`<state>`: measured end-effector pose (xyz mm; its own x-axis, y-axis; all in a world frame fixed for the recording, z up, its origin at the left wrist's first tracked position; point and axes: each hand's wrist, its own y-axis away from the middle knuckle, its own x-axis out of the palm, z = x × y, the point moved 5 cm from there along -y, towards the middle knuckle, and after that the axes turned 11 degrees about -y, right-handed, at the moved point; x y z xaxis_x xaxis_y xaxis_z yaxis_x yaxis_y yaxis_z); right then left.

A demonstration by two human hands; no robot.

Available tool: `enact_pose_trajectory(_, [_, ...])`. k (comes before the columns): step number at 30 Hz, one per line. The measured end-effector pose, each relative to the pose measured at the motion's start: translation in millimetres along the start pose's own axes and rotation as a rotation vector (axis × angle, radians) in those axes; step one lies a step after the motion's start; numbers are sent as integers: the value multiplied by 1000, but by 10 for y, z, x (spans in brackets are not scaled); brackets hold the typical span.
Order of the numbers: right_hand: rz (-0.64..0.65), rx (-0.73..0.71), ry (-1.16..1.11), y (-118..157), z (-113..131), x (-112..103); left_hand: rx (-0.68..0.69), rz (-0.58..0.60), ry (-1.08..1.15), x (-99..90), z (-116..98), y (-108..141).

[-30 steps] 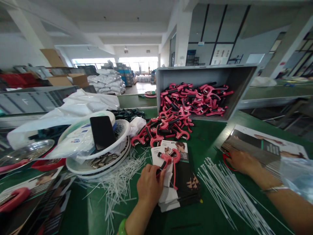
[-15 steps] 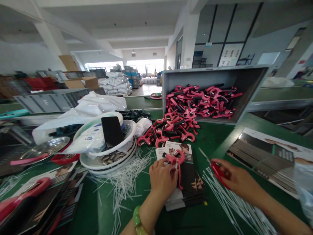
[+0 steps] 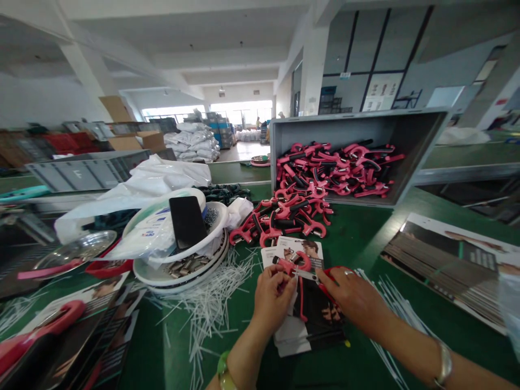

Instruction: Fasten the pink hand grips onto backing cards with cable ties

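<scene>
My right hand (image 3: 357, 295) grips red-handled scissors (image 3: 306, 274), whose blades point left to the fingertips of my other hand. My left hand (image 3: 271, 300) is closed in a pinch on a white cable tie, only a bit of which shows between the fingers. Just beyond those fingers a pink tool with a curved jaw (image 3: 303, 260) lies on a printed cardboard card (image 3: 314, 300), on top of a small stack. Long white cable ties (image 3: 400, 309) spread under and beside my right forearm.
A grey crate (image 3: 416, 157) tipped on its side spills pink-and-black tools (image 3: 292, 211). Left stand white bowls (image 3: 221, 216) with a phone (image 3: 187, 221) on top, beside a heap of cut white strips (image 3: 211, 303). Bundled cards (image 3: 442, 260) lie at right, more cards (image 3: 81, 336) at left.
My right hand has moved left with the scissors, bringing the blades from beside the card stack to my left fingertips at the pink tool. My left hand has barely shifted.
</scene>
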<state>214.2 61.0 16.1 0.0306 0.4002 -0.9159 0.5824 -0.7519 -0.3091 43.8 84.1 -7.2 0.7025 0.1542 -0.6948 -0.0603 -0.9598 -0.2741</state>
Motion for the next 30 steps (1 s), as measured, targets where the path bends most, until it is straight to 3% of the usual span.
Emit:
enact_pose_trajectory(8, [-34, -5, -15, -68, 30, 99, 48, 7, 21, 4, 12, -1])
enact_pose_trajectory(15, [-57, -134, -119, -156, -10, 67, 27, -20, 41, 11, 18, 17])
enact_pose_trajectory(21, [172, -32, -351, -132, -81, 153, -13, -88, 112, 32, 106, -9])
enact_pose_trajectory(26, [316, 158, -673, -167, -235, -66, -205, -355, 15, -333, 399, -73])
enact_pose_trajectory(28, [462, 189, -775, -238, -233, -164, -234, -291, -93, -438, 436, -70])
enact_pose_trajectory(30, [563, 189, -802, -344, -186, -259, -234, -67, -158, -422, 416, -41])
